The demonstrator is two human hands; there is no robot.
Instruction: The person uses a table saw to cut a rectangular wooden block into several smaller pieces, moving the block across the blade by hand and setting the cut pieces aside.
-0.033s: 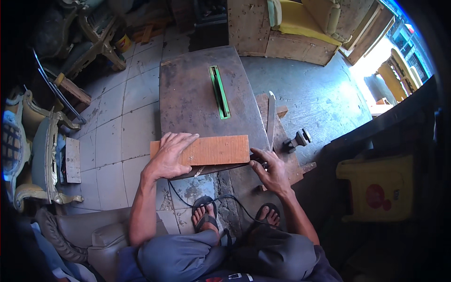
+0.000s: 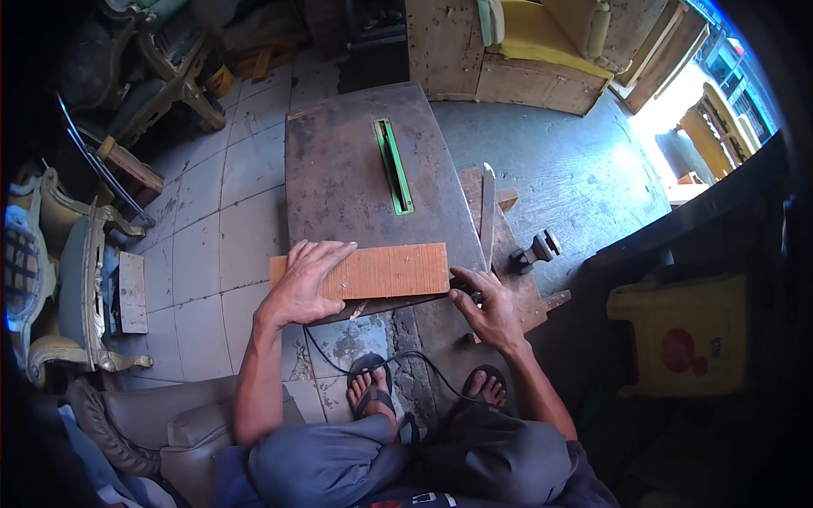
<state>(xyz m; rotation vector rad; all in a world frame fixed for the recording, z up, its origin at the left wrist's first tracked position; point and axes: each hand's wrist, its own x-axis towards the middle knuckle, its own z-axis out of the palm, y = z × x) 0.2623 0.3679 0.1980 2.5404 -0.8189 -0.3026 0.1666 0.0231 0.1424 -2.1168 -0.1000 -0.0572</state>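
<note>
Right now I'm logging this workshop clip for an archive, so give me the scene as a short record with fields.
Setting: workshop with tiled floor
Work surface: low saw table with green blade insert
Workpiece: reddish wooden board, lying flat across the table's near edge
Left hand: flat on the board's left part
Right hand: fingertips at the board's right end
Posture: seated, feet in sandals
Nearby: black cable, yellow container

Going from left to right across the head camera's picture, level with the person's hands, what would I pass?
Ornate armchair → small board on the tiled floor → left hand → orange wooden board → right hand → yellow container.
</note>
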